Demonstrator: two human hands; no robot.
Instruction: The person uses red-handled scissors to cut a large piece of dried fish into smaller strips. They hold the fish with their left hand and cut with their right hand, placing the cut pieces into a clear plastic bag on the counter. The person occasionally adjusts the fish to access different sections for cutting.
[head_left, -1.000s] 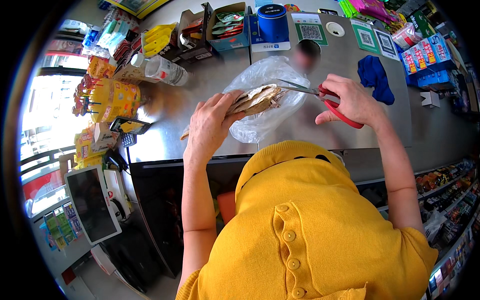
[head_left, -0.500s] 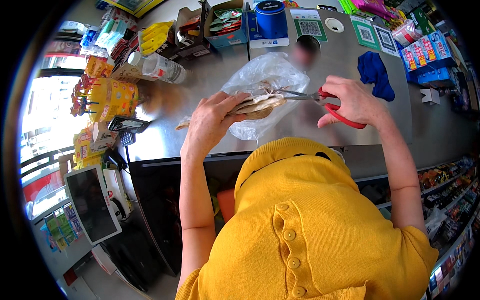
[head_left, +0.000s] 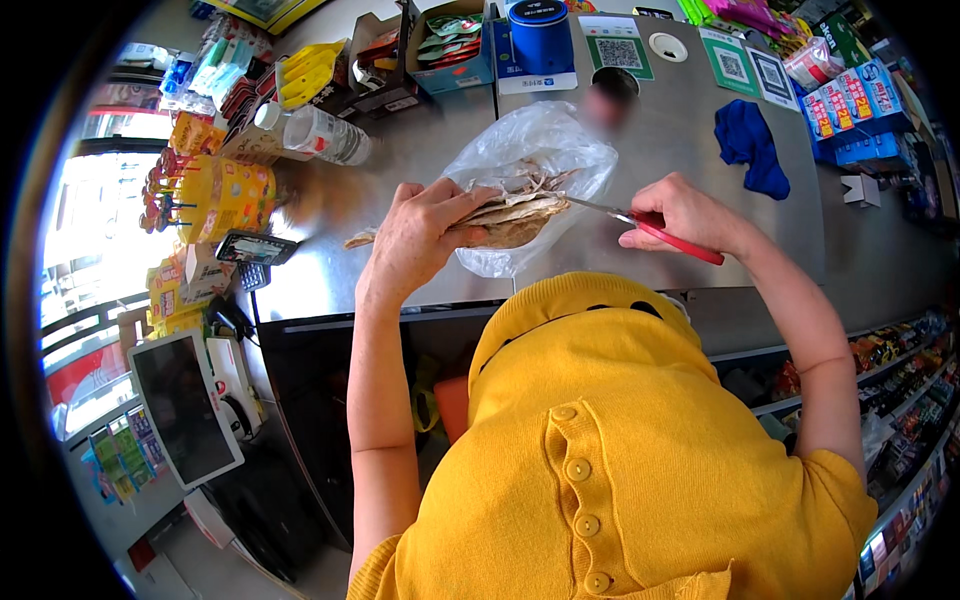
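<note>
My left hand (head_left: 422,228) is closed around a flat, layered bundle of brownish, dried-looking pieces (head_left: 515,222), whose exact kind I cannot make out. Ragged, stringy edges show at its right end. Beneath and behind it lies a crumpled clear plastic bag (head_left: 580,150) on the metal counter (head_left: 660,120). In my right hand (head_left: 685,212) is a pair of scissors with red handles (head_left: 690,248). Their blades point left and look nearly closed, with the tip at the bundle's right end.
Blue cloth (head_left: 750,150) lies on the counter's right. Along the back stand a blue canister (head_left: 541,40) and boxes of packets (head_left: 452,50). A clear plastic bottle (head_left: 325,135) lies at the left, near a yellow lollipop stand (head_left: 232,200) and a phone (head_left: 256,247).
The scissors have closed from wide apart, their handles drawing together. My right hand has shifted slightly down and its fingers have come together. My left hand still holds the bundle.
</note>
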